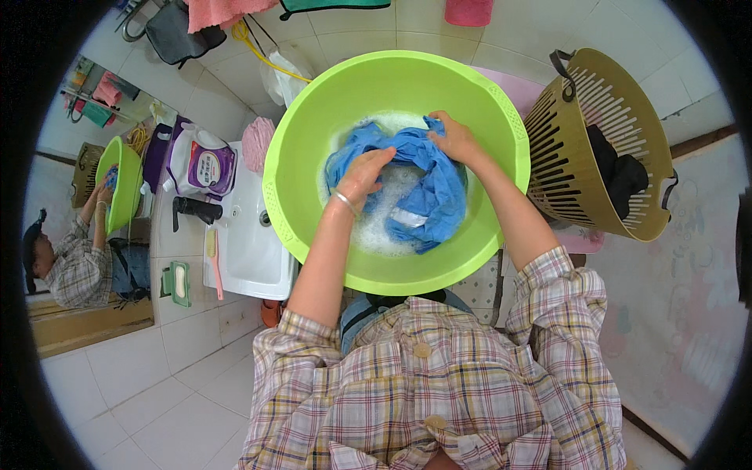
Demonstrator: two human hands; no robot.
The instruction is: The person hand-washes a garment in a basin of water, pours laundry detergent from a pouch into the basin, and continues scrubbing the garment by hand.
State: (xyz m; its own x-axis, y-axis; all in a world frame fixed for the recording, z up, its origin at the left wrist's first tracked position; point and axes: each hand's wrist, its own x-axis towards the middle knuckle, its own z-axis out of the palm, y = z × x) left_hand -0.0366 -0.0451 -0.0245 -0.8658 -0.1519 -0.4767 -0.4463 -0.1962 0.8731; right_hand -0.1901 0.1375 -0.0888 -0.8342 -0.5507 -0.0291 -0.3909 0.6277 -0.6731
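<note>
A big lime-green plastic basin (pixel 305 123) holds sudsy water and a wet blue cloth garment (pixel 440 200) with a white patch. My right hand (pixel 455 138) pinches a fold of the garment at its upper right. My left hand (pixel 365 175), with a bangle at the wrist, lies against the cloth at the middle left, its fingers bent and partly apart; whether it grips the cloth is not clear. Foam (pixel 379 232) floats below and inside the loop of cloth.
To the right stands a slotted tan laundry basket (pixel 552 153) with dark clothes (pixel 617 170). A white sink (pixel 249 252) on the left bears a pink-handled brush (pixel 215 264); a detergent bottle (pixel 200 158), a black spout (pixel 197 210) and a green soap dish (pixel 176 284) are near it.
</note>
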